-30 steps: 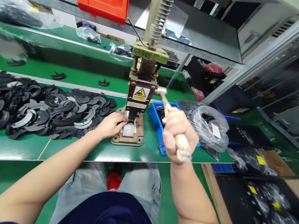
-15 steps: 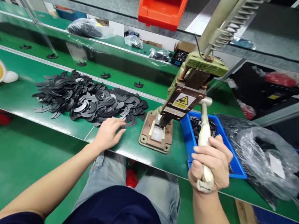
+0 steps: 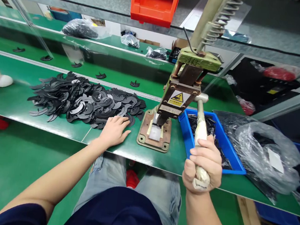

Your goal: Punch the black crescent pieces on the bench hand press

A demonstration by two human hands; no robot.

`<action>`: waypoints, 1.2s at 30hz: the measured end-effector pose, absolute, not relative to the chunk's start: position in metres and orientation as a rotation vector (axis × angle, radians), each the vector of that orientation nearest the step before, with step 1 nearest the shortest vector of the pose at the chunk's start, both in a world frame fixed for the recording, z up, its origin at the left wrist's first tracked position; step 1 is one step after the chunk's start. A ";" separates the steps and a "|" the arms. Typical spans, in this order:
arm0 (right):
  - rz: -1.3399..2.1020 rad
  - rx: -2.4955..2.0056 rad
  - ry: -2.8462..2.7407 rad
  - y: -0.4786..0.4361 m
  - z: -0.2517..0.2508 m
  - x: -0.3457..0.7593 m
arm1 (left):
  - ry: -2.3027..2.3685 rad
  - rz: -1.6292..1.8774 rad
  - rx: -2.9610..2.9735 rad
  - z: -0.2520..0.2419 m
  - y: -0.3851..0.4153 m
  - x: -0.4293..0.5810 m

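Left hand (image 3: 113, 131) open, palm down, fingers loosely spread at the near right edge of the heap of black curved parts (image 3: 85, 101) on the left of the bench (image 3: 11, 101); from where I stand, cannot tell whether a fingertip bears on one. Right hand (image 3: 205, 166) closed round the pale lever handle (image 3: 201, 130) of the press (image 3: 176, 106), a whitish block (image 3: 155, 132) sitting on its base plate (image 3: 166, 136). Step in hand judged to be picking up a part; next move would call for separating a single piece from its overlapping neighbours, lever held steady.
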State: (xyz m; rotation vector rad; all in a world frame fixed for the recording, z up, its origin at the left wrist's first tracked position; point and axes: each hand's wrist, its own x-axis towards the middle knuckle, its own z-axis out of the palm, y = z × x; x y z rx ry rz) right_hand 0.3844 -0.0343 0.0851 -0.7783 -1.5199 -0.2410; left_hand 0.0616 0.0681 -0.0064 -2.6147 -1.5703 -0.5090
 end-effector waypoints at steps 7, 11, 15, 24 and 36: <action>-0.233 -0.779 -1.546 -0.036 0.085 0.386 | -1.417 -0.487 -2.791 -0.017 0.060 0.080; -0.236 -0.781 -1.529 -0.036 0.083 0.385 | -1.360 -0.513 -2.929 -0.014 0.029 0.060; -0.233 -0.773 -1.504 -0.034 0.081 0.383 | -1.270 -0.510 -3.069 -0.008 0.003 0.044; -0.224 -0.776 -1.504 -0.035 0.082 0.382 | -1.195 -0.672 -3.201 -0.012 -0.014 0.031; -0.254 -0.758 -1.512 -0.034 0.080 0.382 | -2.268 -1.463 -3.211 0.019 0.093 0.121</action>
